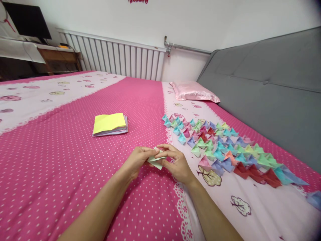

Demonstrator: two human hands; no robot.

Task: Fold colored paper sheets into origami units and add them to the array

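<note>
A small pale green folded paper [156, 163] is held between both hands above the pink bedspread. My left hand [137, 160] pinches its left side, thumb on top. On the other side my right hand [177, 163] grips it with thumb and fingers. Part of the paper is hidden behind the fingers. To the right, many folded paper boats [220, 147] in blue, green, pink, red and yellow stand in rows on the bed. Beyond my left hand lies a stack of paper sheets [110, 123] with a yellow sheet on top.
The polka-dot bedspread [75, 167] stretches all around. A pink pillow [194, 91] rests near the grey padded headboard [265, 77]. At the back are a white radiator [112, 53], a pipe [190, 48] and a desk [60, 55] with a monitor [27, 21].
</note>
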